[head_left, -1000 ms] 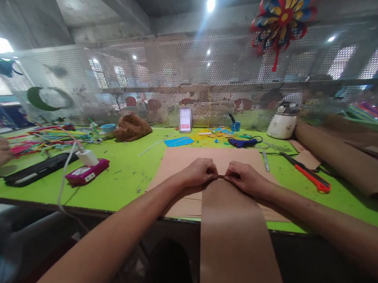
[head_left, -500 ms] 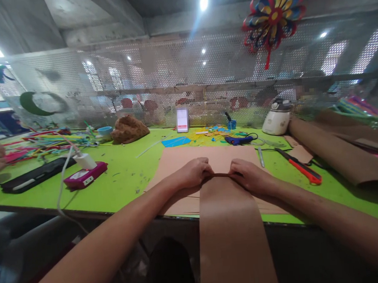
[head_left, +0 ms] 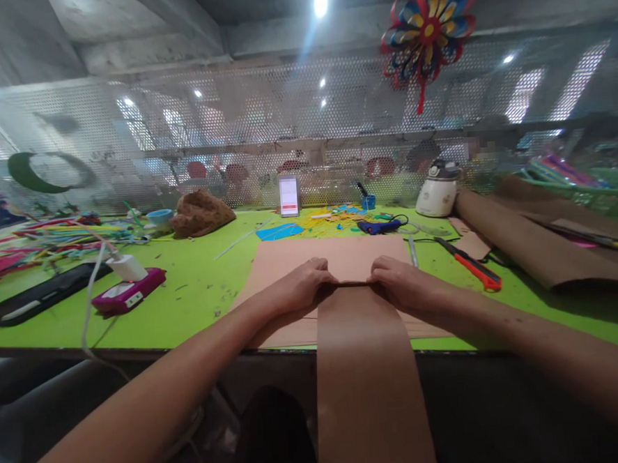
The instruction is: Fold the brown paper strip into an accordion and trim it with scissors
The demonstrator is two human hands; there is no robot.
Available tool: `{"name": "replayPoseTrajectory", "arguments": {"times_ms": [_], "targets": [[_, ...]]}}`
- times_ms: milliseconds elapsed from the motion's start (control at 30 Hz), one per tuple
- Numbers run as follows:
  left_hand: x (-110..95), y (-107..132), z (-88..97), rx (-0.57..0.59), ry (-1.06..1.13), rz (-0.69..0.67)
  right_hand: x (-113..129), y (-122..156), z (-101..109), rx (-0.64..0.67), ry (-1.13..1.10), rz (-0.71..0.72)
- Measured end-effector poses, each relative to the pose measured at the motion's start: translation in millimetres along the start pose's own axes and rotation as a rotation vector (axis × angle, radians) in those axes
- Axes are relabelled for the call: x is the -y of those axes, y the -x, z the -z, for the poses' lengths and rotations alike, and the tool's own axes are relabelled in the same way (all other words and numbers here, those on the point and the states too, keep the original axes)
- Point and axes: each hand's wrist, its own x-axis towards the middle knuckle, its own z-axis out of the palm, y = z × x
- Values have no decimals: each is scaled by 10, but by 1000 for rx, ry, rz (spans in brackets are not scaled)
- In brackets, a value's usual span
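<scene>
A long strip of brown paper (head_left: 370,374) hangs over the near table edge toward me, its far end folded over in a narrow band. My left hand (head_left: 312,281) pinches the left end of that fold, and my right hand (head_left: 396,278) pinches the right end. Both hands are closed, with the fingertips partly hidden by the knuckles. Beneath them, flat brown sheets (head_left: 284,261) lie stacked on the green table.
To the right lie a red utility knife (head_left: 476,271), a blue glue gun (head_left: 379,226) and a large paper roll (head_left: 519,246). A purple power strip (head_left: 129,291) with a white cable sits left. Behind stand a phone (head_left: 289,196) and a white bottle (head_left: 437,190).
My view has shifted slightly to the right. Both hands still grip the fold in nearly the same place; the folded band looks tilted flatter. Another person's hand at the far left shows less.
</scene>
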Motion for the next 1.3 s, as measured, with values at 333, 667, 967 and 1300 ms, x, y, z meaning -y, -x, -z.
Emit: {"name": "replayPoseTrajectory", "arguments": {"times_ms": [333,667,967,1300], "targets": [[-95,2,74,-75,35,113,212,99,55,-34,256,-66],[15,-381,289,314,353,434,340,50,8,-47,303,-50],[56,-261,117,247,662,443,287,-154,299,-86,-87,-189],[41,-261,44,132,727,465,103,-402,181,131,-484,-386]]}}
